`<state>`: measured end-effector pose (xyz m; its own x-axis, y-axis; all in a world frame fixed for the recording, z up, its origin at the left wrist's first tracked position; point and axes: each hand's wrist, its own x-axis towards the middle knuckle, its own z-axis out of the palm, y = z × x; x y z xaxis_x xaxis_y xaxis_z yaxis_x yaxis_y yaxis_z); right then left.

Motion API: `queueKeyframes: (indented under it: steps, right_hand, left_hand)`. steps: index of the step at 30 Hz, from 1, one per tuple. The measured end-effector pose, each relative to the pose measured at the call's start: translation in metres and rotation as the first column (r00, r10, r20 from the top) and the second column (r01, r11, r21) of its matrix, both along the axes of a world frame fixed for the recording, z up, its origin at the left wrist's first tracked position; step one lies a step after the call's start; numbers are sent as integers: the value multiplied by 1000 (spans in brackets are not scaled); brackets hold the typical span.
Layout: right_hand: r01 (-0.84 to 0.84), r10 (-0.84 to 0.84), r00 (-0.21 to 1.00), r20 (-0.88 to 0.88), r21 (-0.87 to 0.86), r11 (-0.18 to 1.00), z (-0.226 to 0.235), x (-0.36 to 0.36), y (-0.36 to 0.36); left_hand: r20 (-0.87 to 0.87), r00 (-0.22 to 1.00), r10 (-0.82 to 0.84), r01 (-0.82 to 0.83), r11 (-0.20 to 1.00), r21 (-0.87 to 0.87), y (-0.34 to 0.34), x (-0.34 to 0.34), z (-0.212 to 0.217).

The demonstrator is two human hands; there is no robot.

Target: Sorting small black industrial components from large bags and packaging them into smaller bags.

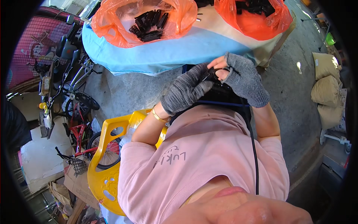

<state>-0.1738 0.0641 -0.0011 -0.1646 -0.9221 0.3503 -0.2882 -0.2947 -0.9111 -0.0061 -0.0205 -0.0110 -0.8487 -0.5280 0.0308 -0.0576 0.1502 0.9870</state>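
From the head view, here's the left hand [186,89] in its grey knit glove, fingers curled and thumb pressed in, gripping a small black part [209,75] just in front of the chest, while the right hand [244,80], bare fingertips bent in, meets it from the other side, though what those fingers pinch I can't tell! Beyond, on the blue-clothed table [167,56], an orange plastic bag [106,22] holds more black pieces [149,24].

The left glove [182,93] is streaked dark grey, the right glove [246,80] flecked mid-grey, the held piece [210,75] black, 2 bags [103,23] orange and red, cloth [141,59] pale blue and cream, shirt [212,149] pink, chair [96,183] yellow
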Motion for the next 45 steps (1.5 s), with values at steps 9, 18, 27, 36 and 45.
queueKeyframes:
  steps: [9, 18, 27, 36, 45]
  right_hand:
    - [79, -188, 912, 366, 293, 953, -2, -4, 5]
    - [43, -228, 895, 383, 437, 899, -4, -1, 4]
    - [95, -183, 952, 245, 332, 938, -7, 5, 9]
    - [-215, 74, 877, 476, 248, 945, -9, 19, -4]
    - [220, -224, 971, -87, -58, 974, 13, -21, -22]
  left_hand:
    - [102, 991, 85, -46, 939, -340, -8, 6, -4]
    - [159, 987, -12, 5, 999, 48, -8, 6, 15]
    - [127, 991, 47, -52, 998, 36, -11, 3, 6]
    - [-28, 992, -122, 123, 991, 47, 17, -9, -19]
    - [116, 992, -52, 83, 955, -285, 12, -16, -25]
